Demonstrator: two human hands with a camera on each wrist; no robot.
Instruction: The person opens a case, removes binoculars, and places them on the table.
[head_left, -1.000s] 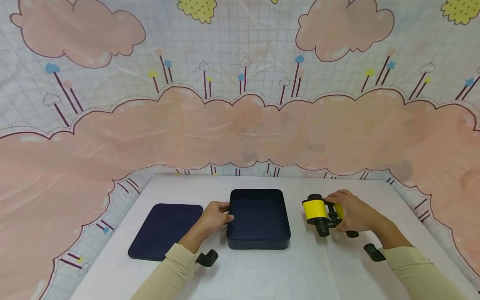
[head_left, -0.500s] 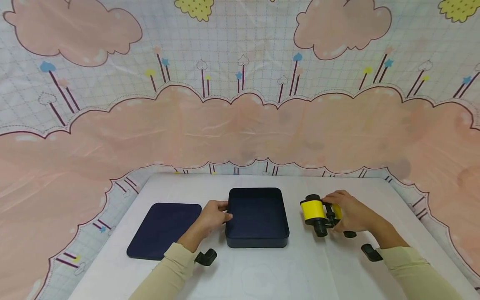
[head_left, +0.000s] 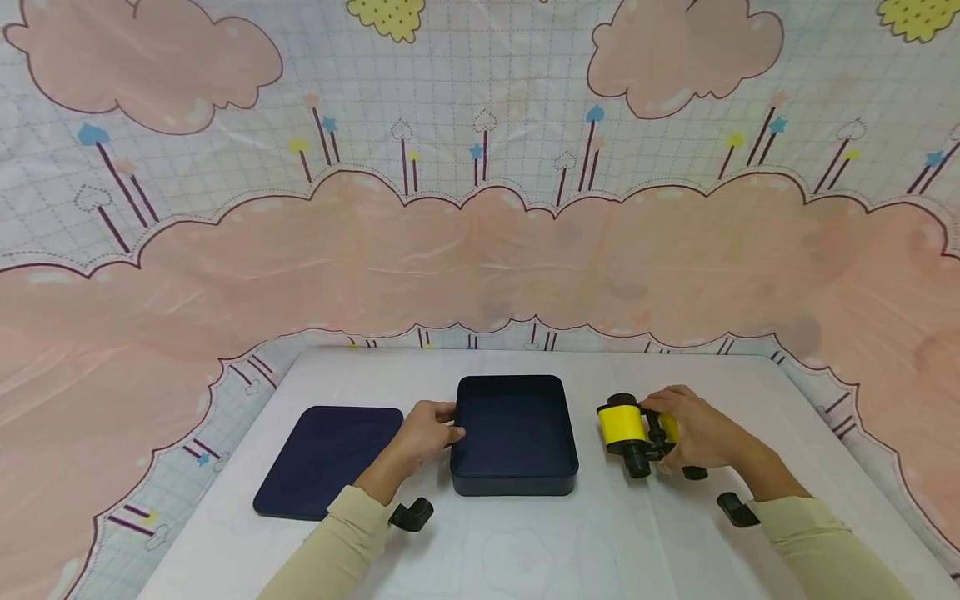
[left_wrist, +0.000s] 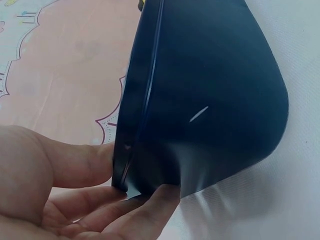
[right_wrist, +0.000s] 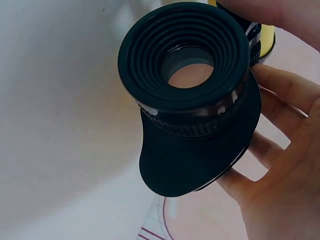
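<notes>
A dark blue square box, lidless, stands on the white table with its inside bare. My left hand pinches its left wall, and in the left wrist view the thumb and fingers hold the box's corner from either side. To the right, my right hand grips yellow and black binoculars by their right barrel. One black eyepiece faces the right wrist camera, with fingers wrapped along the far side. Left of the box lies a flat dark blue lid, partly behind my left forearm.
The white table is backed by a patterned cloth with clouds. A black wrist camera sticks out from the left sleeve, another black camera from the right one.
My right hand and the binoculars have shifted slightly left and nearer to me. The left hand keeps its hold on the box, which stays put. The head view has shifted a little.
</notes>
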